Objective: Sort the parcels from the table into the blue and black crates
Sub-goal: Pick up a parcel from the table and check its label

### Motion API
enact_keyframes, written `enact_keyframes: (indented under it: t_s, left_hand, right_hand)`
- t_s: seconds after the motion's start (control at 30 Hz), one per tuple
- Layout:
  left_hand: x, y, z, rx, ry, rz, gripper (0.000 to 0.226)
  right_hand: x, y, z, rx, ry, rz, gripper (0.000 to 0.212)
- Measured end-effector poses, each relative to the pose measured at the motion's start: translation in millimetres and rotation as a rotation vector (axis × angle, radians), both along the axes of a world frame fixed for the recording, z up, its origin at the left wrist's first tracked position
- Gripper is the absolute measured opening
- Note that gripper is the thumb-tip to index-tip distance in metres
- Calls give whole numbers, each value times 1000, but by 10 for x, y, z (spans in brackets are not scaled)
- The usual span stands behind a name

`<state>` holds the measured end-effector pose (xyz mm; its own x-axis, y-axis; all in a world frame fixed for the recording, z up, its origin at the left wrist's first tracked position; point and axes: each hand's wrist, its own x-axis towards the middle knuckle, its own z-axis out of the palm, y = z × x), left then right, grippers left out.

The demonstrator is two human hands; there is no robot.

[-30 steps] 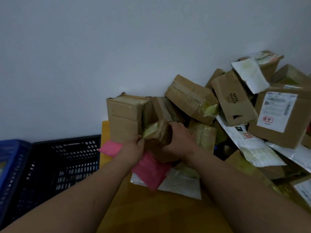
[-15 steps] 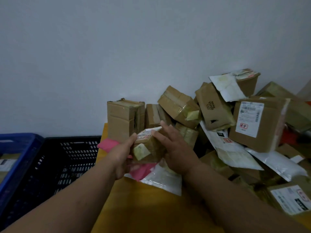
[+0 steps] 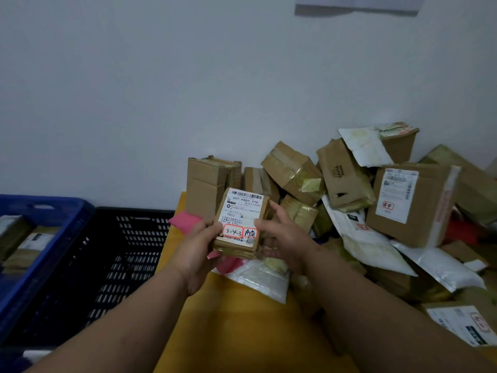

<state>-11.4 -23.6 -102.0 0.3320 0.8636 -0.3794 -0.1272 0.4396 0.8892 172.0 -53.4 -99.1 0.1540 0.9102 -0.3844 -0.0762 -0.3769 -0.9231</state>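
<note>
Above the yellow surface (image 3: 242, 319), small parcel (image 3: 241, 223) sits upright, label facing up, long axis 12–6. Left hand (image 3: 200, 246) grips its 9 o'clock edge w/ fingers, right hand (image 3: 282, 238) the 3 o'clock edge. Black crate (image 3: 113, 254) lies at 9, blue crate (image 3: 40, 238) beyond; left hand nearer both.

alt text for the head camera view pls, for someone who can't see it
Both hands, left hand and right hand, hold a small brown parcel label-up above a yellow table, with piled parcels behind and a black crate and blue crate at left.
</note>
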Motion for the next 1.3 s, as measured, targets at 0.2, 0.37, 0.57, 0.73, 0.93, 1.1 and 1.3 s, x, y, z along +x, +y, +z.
enact_keyframes:
  t_s: [0.2,0.37,0.57,0.73,0.93,1.1,1.3]
  left_hand:
    - [-208,-52,-34,-3,25,11,29]
    - [-432,-37,-65,14,35,-2,26]
    - [-1067,25,-157,-9,38,17,25]
    - [-2157,131,-286,-47,54,100,23]
    - [-3742,158,-447,-119,120,280,21]
    - [-4669,106,-559,-221,162,382,17]
    - [-5240,308,-739,-323,192,476,20]
  right_hand:
    - [-150,-51,38,8,14,30,77]
    - [-346,-34,6,6,-4,21,81]
    - [-940,150,-50,-55,3,60,65]
    - [-1994,433,-200,-90,-58,219,50]
    - [-3602,644,-464,-209,-8,461,44]
    - [-4573,770,-626,-298,12,625,56]
    - [-5213,1088,-795,-377,-12,724,61]
